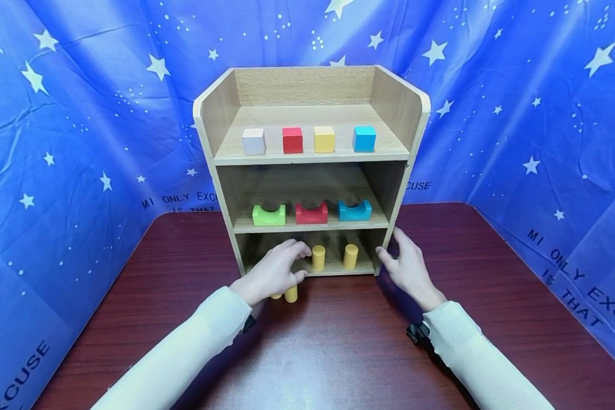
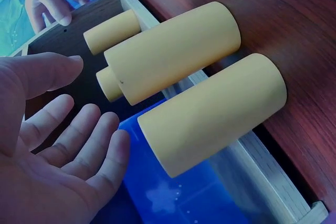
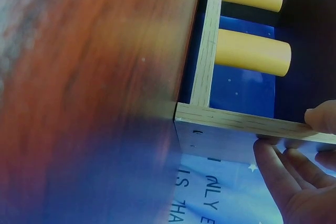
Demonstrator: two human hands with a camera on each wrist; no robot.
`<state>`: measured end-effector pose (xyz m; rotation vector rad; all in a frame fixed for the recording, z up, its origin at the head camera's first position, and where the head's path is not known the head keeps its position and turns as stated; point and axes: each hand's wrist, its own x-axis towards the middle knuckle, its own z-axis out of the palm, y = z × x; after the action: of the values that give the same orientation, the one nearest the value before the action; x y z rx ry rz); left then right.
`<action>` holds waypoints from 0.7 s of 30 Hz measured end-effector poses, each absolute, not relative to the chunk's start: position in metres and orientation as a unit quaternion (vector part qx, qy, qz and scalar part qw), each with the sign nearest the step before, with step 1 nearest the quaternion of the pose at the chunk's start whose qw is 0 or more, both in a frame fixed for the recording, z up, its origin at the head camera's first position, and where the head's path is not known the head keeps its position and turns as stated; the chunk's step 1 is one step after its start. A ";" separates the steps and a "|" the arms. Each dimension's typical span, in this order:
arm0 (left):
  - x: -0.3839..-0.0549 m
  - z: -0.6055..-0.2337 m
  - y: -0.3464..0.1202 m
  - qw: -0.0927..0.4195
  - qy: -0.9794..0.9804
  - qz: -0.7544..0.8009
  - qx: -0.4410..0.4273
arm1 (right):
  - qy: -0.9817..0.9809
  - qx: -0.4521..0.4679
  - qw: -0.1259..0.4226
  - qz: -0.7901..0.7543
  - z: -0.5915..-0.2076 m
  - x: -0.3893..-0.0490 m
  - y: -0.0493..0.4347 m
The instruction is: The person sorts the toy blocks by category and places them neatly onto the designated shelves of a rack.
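Observation:
My left hand (image 1: 274, 267) hovers at the left front of the bottom shelf, fingers loosely bent and holding nothing. Two yellow cylinders (image 2: 215, 114) stand close to its fingertips on the table, before the shelf's front edge; the forearm and hand partly cover them in the head view. On the bottom shelf stand another yellow cylinder (image 1: 318, 258) and, farther right, a fourth yellow cylinder (image 1: 351, 256). My right hand (image 1: 407, 267) grips the right side panel of the wooden shelf (image 3: 241, 119), thumb by the front edge and fingers against the outer face.
White, red, yellow and blue cubes (image 1: 292, 140) line the top shelf. Green, red and blue arch-shaped blocks (image 1: 311, 214) sit on the middle shelf, hollows upward. The dark red table (image 1: 359, 353) extends in front, and a blue starry curtain (image 1: 82, 114) hangs behind.

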<state>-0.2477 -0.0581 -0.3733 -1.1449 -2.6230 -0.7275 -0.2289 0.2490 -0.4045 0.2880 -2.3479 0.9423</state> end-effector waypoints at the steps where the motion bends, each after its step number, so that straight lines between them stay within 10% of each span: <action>1: -0.247 -0.373 -0.059 0.093 -0.884 -0.248 -0.386 | -0.882 0.107 0.292 0.353 -0.405 -0.229 0.249; 21: -0.231 -0.379 -0.082 0.101 -0.879 -0.260 -0.386 | -0.882 0.104 0.286 0.360 -0.403 -0.228 0.249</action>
<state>-0.2314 -0.0820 -0.3792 -1.1417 -2.5972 -0.7696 -0.2276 0.2489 -0.4035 0.2767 -2.3576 0.9610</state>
